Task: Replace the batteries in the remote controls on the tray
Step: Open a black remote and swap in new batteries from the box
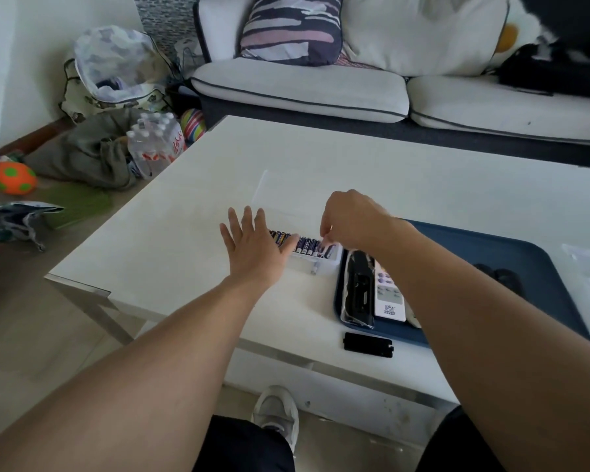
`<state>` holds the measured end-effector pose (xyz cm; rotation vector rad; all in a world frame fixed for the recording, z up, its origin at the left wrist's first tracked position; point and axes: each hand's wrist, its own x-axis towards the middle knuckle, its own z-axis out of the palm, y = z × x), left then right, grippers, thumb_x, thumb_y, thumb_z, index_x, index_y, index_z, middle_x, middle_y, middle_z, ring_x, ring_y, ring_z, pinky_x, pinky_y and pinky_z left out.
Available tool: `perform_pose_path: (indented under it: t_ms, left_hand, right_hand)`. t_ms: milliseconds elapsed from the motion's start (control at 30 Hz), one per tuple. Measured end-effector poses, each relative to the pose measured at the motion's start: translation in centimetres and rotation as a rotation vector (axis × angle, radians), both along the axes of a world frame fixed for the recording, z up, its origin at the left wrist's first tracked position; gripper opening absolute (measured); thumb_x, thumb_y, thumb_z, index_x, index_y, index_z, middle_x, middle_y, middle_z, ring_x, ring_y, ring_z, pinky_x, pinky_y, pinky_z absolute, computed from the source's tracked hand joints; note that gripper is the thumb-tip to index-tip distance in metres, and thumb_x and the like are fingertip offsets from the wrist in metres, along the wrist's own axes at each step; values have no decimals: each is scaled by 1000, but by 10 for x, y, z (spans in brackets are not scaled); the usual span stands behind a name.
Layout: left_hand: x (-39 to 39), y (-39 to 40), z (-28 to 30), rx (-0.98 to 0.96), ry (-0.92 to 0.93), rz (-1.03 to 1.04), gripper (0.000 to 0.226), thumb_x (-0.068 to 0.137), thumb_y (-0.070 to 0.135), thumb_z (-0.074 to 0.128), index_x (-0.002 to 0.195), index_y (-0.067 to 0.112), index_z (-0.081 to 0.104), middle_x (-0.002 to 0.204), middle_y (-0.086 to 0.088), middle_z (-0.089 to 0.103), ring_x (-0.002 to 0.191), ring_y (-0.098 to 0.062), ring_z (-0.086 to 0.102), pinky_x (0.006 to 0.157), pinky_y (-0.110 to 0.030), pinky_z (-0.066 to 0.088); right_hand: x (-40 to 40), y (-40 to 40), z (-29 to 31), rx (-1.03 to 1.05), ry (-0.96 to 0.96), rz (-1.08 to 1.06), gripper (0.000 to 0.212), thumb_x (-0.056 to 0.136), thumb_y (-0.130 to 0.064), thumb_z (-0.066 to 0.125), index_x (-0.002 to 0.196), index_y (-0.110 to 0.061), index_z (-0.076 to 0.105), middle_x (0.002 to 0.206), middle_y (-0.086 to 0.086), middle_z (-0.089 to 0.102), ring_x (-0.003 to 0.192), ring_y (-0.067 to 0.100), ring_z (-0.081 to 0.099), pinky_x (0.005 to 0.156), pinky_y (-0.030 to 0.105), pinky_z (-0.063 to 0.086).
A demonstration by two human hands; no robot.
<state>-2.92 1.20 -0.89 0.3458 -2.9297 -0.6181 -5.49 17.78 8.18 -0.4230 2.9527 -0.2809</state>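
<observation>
Fetching fresh cells, black remote already opened.

Left hand (252, 243) flat with straight, spread fingers, steadying the near-left end of the clear battery box (324, 264); right hand (349, 216) curled down over the row of batteries (307, 245) at the box's right end, fingertips seemingly pinching one, though too hidden to tell for sure. Black remote (358, 287) lying on the blue tray (457, 240), apparently back-up with the compartment exposed; its cover (368, 344) set loose on the table (184, 233) just before the tray's near rim. White remote (389, 294) just beside it, apparently untouched. Judged early: new cells not yet in. Box touching the tray's left rim; wide bare tabletop left and beyond; cover near the table's front edge, easily knocked off.
</observation>
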Motion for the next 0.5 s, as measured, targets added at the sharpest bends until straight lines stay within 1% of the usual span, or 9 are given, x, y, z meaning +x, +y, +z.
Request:
perform_pose_path:
  t_ms: [67, 100, 133, 167, 200, 267, 300, 400, 500]
  left_hand:
    - [2, 2, 8, 75, 183, 7, 74, 97, 59, 47, 152, 11, 35, 162, -10, 28, 154, -29, 2, 122, -41, -7]
    - [4, 4, 13, 147, 308, -7, 61, 97, 52, 52, 143, 12, 49, 152, -9, 45, 151, -28, 20, 123, -37, 6]
    - [6, 11, 23, 240, 408, -29, 47, 97, 46, 57, 131, 14, 61, 136, -5, 60, 140, -26, 40, 116, -33, 24]
    - [9, 16, 32, 388, 424, -47, 33, 97, 42, 59, 116, 16, 68, 118, 0, 70, 122, -21, 56, 104, -31, 38]
    - [12, 24, 43, 575, 372, -71, 27, 97, 41, 60, 104, 17, 71, 101, 3, 74, 103, -16, 66, 92, -31, 47]
    - [23, 42, 63, 900, 212, -134, 30, 97, 44, 60, 96, 16, 72, 83, 1, 76, 76, -11, 69, 75, -30, 54]
    - [29, 52, 71, 975, 160, -161, 32, 96, 45, 60, 97, 16, 73, 81, -1, 76, 70, -10, 68, 70, -27, 53]
    - [43, 74, 82, 1075, 155, -162, 22, 95, 35, 66, 98, 15, 74, 76, -2, 74, 64, -7, 66, 63, -23, 52]
    - [48, 82, 86, 1063, 177, -166, 10, 93, 23, 70, 98, 16, 75, 76, -2, 73, 61, -6, 65, 61, -23, 51]
  right_hand:
    - [4, 18, 12, -228, -24, -80, 6, 84, -17, 79, 89, -20, 78, 74, -2, 72, 59, 12, 64, 59, 22, 50]
    - [9, 27, 13, -398, -55, -140, 5, 85, -17, 78, 89, -19, 77, 72, -1, 73, 58, 13, 67, 59, 22, 52]
    - [15, 39, 14, -600, -97, -216, 4, 86, -15, 77, 89, -17, 77, 72, 2, 75, 60, 14, 70, 65, 23, 56]
    - [19, 47, 10, -817, -167, -293, 5, 86, -12, 77, 91, -14, 77, 77, 6, 77, 64, 16, 73, 73, 26, 59]
    - [23, 53, 7, -1028, -249, -365, 7, 86, -9, 77, 93, -11, 76, 87, 11, 77, 71, 18, 74, 81, 29, 60]
    - [30, 63, 5, -1340, -426, -453, 13, 88, -4, 73, 100, -2, 73, 106, 18, 74, 83, 22, 73, 80, 27, 61]
    - [35, 66, 7, -1435, -496, -470, 13, 89, -1, 70, 102, 1, 71, 107, 18, 72, 84, 21, 72, 75, 24, 61]
    - [46, 68, 11, -1566, -587, -483, 13, 92, 2, 65, 104, 3, 68, 107, 18, 70, 85, 20, 71, 68, 20, 59]
    - [57, 76, 17, -1541, -614, -437, 16, 92, 4, 64, 108, 6, 64, 118, 24, 68, 101, 29, 71, 80, 27, 61]
